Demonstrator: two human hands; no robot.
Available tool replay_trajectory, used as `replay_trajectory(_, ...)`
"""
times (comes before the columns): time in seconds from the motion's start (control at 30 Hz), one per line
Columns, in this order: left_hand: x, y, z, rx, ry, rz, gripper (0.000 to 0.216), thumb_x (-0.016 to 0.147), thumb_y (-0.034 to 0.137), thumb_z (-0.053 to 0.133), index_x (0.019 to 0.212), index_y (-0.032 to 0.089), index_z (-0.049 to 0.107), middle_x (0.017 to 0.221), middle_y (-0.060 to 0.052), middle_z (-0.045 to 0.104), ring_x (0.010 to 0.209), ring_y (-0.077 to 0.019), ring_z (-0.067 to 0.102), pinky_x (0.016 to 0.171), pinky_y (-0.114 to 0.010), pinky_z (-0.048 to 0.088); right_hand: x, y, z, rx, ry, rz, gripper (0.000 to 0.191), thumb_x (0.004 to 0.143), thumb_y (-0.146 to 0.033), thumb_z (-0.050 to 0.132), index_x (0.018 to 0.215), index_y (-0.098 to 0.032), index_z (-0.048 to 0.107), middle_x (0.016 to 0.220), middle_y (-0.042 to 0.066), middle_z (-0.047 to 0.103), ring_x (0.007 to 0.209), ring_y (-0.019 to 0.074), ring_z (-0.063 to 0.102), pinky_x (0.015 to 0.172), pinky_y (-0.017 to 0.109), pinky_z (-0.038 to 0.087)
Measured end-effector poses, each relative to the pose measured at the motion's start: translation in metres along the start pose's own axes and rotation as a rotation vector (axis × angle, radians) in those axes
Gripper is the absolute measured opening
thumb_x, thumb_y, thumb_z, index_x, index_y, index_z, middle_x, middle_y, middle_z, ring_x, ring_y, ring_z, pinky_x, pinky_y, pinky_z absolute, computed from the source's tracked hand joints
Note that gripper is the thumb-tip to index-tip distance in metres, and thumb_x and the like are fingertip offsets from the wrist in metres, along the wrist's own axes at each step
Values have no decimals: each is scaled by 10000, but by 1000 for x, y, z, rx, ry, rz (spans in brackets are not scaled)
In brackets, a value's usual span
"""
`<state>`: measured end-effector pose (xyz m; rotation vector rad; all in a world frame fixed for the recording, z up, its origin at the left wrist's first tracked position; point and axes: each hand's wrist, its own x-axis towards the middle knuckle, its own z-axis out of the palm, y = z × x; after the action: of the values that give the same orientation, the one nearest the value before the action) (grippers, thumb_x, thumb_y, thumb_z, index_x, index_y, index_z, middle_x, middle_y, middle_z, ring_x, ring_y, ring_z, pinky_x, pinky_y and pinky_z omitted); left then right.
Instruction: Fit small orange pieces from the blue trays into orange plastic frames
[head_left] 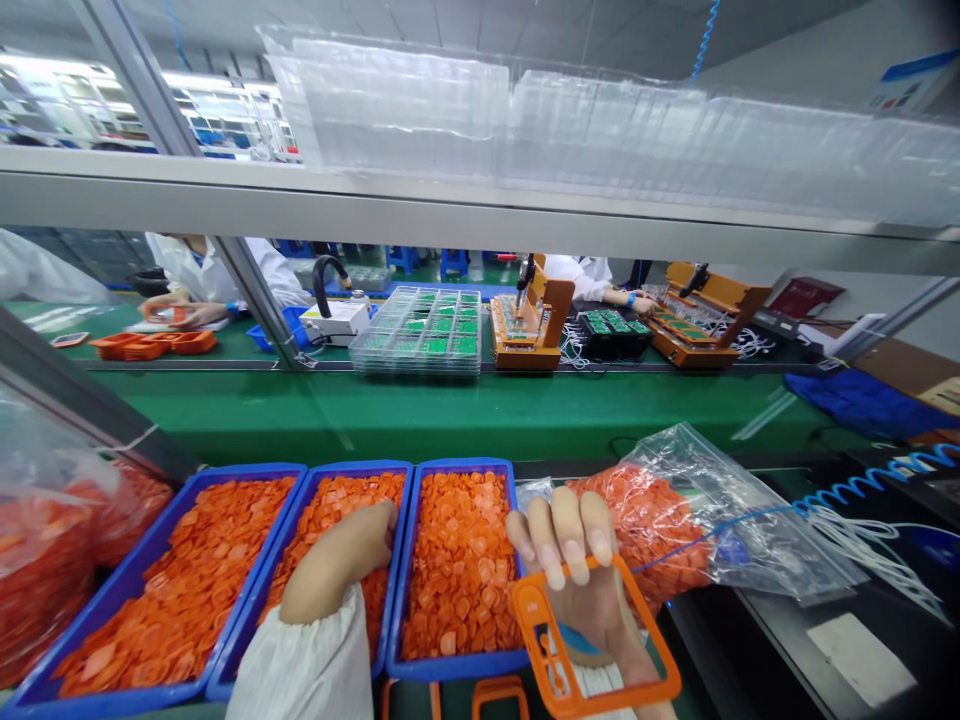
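My right hand is closed on an orange plastic frame, fingers curled over its top bar, just right of the third blue bin. My left hand reaches into the middle blue bin of small orange parts; its fingers are buried among the parts and hidden. A further blue bin of the same orange pieces sits to the left.
A clear bag of orange parts lies to the right, another bag at far left. Beyond a green conveyor, trays of green circuit boards, orange fixtures and other workers' hands. A blue coiled hose runs right.
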<state>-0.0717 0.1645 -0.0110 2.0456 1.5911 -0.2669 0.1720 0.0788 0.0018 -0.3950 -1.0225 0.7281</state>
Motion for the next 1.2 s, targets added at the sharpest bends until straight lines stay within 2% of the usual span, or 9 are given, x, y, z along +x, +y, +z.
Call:
replay_trajectory(0.23,3,-2,2,-8,-7,-9,278,721,-46,597,855,192,651,928,-76,813,885,-242,772,652,-265,431,0,-3,-6,-21,-26,-62,970,293,-584,1112,1038,-391,522,780,-69,483,610,201,523,619,379,465)
replay_trajectory(0.37,7,-5,4,-19,5,-9,278,709,-49,601,833,196,646,896,-56,806,874,-230,767,662,-254,438,4,0,-10,-41,-51,-101,967,324,-624,1101,1073,-393,535,799,-57,512,640,215,550,646,399,484)
replay_trajectory(0.5,10,-6,6,-13,22,-15,281,694,-49,617,823,197,660,866,-45,794,878,-240,758,677,-260,438,8,2,-14,-49,-78,-132,992,328,-639,1097,1123,-414,547,827,-51,542,677,227,577,684,416,498)
replay_trajectory(0.7,6,-6,5,-6,39,-28,301,711,-54,600,846,200,690,850,-53,787,867,-249,752,678,-277,418,9,2,-15,-30,-65,-134,989,314,-623,1102,1106,-412,549,808,-54,525,646,220,557,650,414,487)
replay_trajectory(0.87,3,-5,0,-16,92,-41,308,772,-54,564,913,197,672,913,-72,794,869,-237,748,688,-279,415,8,3,-8,21,-31,-111,989,272,-596,1112,1075,-415,564,820,-50,534,680,232,583,665,421,491)
replay_trajectory(1.0,3,-2,-3,-39,139,-45,332,768,-75,561,935,193,664,876,-57,794,805,-221,742,663,-274,421,6,0,0,81,-10,-78,985,254,-561,1121,1049,-409,561,796,-59,519,645,216,555,637,398,460)
replay_trajectory(1.1,1,0,-11,-58,207,-41,324,823,-72,538,946,180,699,940,-84,817,886,-238,767,753,-291,492,7,-9,7,121,-9,-45,960,265,-551,1120,1014,-398,540,733,-86,460,536,169,455,546,349,390)
replay_trajectory(1.2,-12,2,-23,-97,364,-36,299,978,49,504,1115,159,746,1172,-144,818,1110,-275,768,962,-350,548,12,-20,15,188,-19,15,928,253,-593,1104,926,-369,505,684,-100,407,475,151,389,471,317,318)
